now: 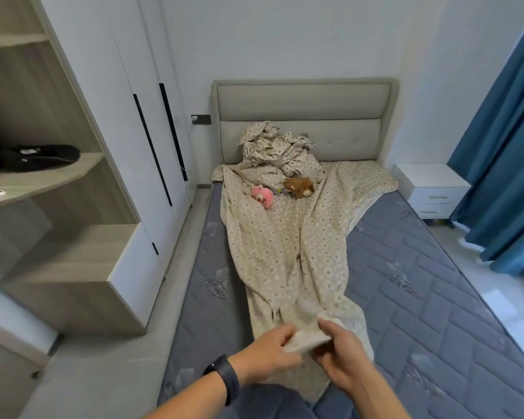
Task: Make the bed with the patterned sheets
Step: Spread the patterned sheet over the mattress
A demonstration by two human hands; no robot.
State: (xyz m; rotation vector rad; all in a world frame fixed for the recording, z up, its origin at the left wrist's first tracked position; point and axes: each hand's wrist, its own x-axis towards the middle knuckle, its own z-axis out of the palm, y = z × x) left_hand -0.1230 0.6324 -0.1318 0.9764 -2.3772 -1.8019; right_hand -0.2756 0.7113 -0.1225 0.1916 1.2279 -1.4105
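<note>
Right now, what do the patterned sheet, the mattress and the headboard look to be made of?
Patterned sheet: thin matte woven cloth, probably cotton; it creases and bunches softly.
Mattress: grey quilted fabric, slightly shiny, with stitched brick-like lines.
Headboard: beige padded upholstery, fabric or faux leather; I cannot tell which.

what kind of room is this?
A bedroom, most likely in a home: a bed with a padded headboard and bare grey mattress, a white nightstand beside it, and a tall wardrobe along the wall.

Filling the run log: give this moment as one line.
stage: spreading | left hand and right hand: grip beige patterned sheet edge | grey quilted mattress: mostly bare
</note>
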